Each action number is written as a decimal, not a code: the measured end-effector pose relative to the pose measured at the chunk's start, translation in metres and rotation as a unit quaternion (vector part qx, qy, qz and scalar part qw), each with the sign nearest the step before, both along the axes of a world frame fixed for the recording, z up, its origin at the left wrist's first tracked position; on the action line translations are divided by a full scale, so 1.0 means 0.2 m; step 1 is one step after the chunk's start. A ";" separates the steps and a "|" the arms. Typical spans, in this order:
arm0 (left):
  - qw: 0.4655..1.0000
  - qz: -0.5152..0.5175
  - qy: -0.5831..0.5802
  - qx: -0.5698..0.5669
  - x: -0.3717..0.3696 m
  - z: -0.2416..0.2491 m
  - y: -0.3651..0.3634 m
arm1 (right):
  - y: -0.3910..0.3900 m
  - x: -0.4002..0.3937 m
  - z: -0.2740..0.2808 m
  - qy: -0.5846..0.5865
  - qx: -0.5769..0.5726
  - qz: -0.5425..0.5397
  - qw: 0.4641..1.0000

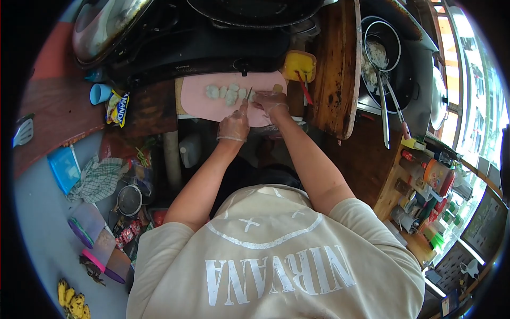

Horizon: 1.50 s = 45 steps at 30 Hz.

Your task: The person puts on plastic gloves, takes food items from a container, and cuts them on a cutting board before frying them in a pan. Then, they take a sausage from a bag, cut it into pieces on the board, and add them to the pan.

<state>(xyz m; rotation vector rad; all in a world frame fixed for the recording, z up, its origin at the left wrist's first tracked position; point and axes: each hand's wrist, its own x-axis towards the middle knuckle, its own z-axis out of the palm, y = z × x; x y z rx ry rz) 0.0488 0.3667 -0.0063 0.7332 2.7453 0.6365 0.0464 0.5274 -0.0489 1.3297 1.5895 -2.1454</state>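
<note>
My left hand (234, 126), in a clear plastic glove, is closed round a small knife (248, 93) with its blade pointing away from me. My right hand (271, 103), also gloved, has its fingers bent down over a pale piece close beside the blade; the fingers partly hide that piece. Both hands are over a pink cutting board (199, 109). Several soft-looking whitish pieces (231, 97) lie in a cluster left of the knife. A small tan piece (277, 87) sits near the board's right end.
Beyond the board stands a black gas stove (212, 59) with a pan (255, 13). A yellow tub (299, 66) and a red-handled utensil (306, 90) are at the right. Farther right, a strainer (382, 69) rests in a wok (406, 85). A blue cup (100, 94) stands left.
</note>
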 end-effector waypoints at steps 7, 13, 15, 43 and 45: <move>0.999 -0.013 0.009 -0.050 0.00 -0.07 0.02 | 0.00 0.00 0.02 -0.019 0.000 0.025 1.000; 0.995 0.038 0.024 0.084 -0.01 0.00 -0.02 | 0.01 0.01 0.00 -0.004 -0.023 0.009 1.000; 0.997 0.010 0.031 0.065 -0.01 -0.01 -0.01 | 0.01 0.01 0.03 -0.005 -0.041 0.003 0.999; 0.997 -0.018 -0.012 -0.079 0.06 -0.06 0.05 | 0.00 0.03 -0.10 0.008 0.003 0.024 1.000; 0.999 0.010 -0.049 -0.004 0.03 -0.07 0.01 | 0.01 0.04 -0.07 0.006 -0.021 0.017 1.000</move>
